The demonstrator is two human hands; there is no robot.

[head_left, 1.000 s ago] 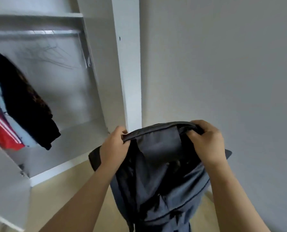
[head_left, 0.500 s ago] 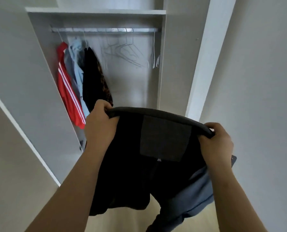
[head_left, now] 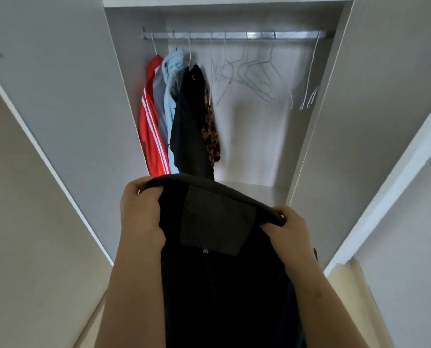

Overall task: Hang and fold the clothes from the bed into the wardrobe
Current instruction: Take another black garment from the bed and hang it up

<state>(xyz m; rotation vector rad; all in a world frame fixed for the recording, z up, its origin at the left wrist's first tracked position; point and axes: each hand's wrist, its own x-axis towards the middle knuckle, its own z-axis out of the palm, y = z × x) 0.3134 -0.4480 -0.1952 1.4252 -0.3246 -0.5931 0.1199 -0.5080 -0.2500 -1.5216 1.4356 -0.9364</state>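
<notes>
We've got our left hand (head_left: pixel 140 214) and right hand (head_left: pixel 291 234) each curled tight around the rolled top edge of a dark garment (head_left: pixel 222 285), held up in front of the open wardrobe (head_left: pixel 309 146) (matte fabric, squarish grey patch (head_left: pixel 217 222) sewn inside). Beyond it, a metal rail (head_left: pixel 234 35) carries a shiny red jacket (head_left: pixel 150 136) with white stripes, a pale blue shirt (head_left: pixel 170 79), a black piece (head_left: pixel 186 126), then bare thin wire hangers (head_left: pixel 257 74).

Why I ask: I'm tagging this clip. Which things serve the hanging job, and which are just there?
In the job: dark garment, left hand, right hand, empty wire hangers, rail.
Just there: red jacket, light blue shirt, black top, open doors.
</notes>
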